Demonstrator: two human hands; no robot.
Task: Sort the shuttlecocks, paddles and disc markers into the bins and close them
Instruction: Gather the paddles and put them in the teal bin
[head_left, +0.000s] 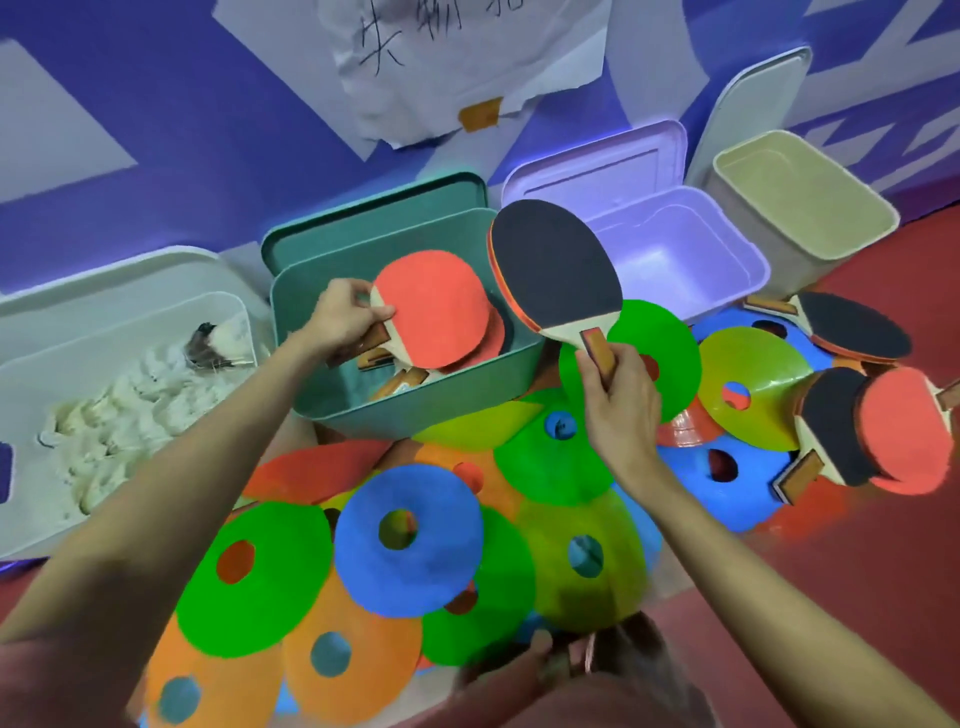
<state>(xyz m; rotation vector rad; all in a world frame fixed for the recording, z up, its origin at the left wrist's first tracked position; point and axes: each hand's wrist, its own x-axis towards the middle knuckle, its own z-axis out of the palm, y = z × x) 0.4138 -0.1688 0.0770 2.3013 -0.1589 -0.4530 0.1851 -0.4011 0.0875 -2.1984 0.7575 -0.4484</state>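
Left hand (340, 317) gripping red paddle (434, 306) over green bin (415, 405). Right hand (618, 400) fingers wrapped on handle of black paddle (556, 270), raised above disc markers (410, 540) on floor.

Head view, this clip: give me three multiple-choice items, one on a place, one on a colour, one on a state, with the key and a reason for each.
1. Where is the left hand putting its paddle?
A. green bin
B. purple bin
C. beige bin

2. Which face of the paddle in the right hand shows?
A. red
B. black
C. blue

3. The purple bin is:
A. shut
B. open, nothing seen inside
C. open, full of discs

Key: A, the red paddle sits over the green bin among other paddles; B, its broad face is black; B, its lid stands back and only bare walls and floor show.
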